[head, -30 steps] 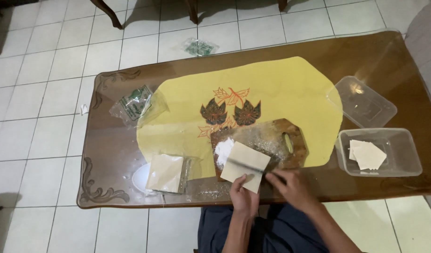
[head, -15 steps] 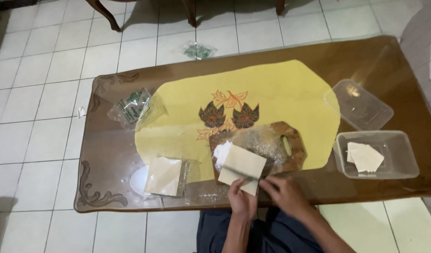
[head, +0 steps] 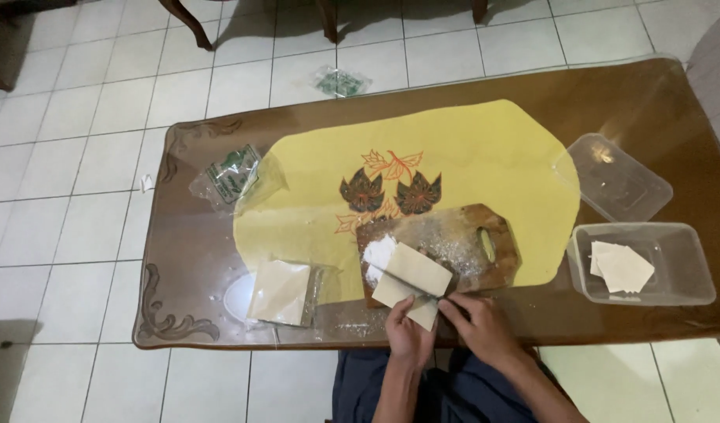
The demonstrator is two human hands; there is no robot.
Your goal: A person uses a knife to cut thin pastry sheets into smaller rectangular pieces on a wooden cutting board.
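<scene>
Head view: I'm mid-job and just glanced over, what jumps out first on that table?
The big yellow mat with its leaf pattern covers the middle of the brown table. At its near edge lies a floured wooden cutting board, where the left hand and right hand hold pale square dough sheets. On the right, a clear container holds more sheets.

Yellow cloth [head: 469,157] with dark leaf pattern, brown table [head: 649,102].

Cutting board [head: 454,243] on the mat [head: 454,157], wrapper stack [head: 280,291] left, two containers [head: 642,262] right.
</scene>
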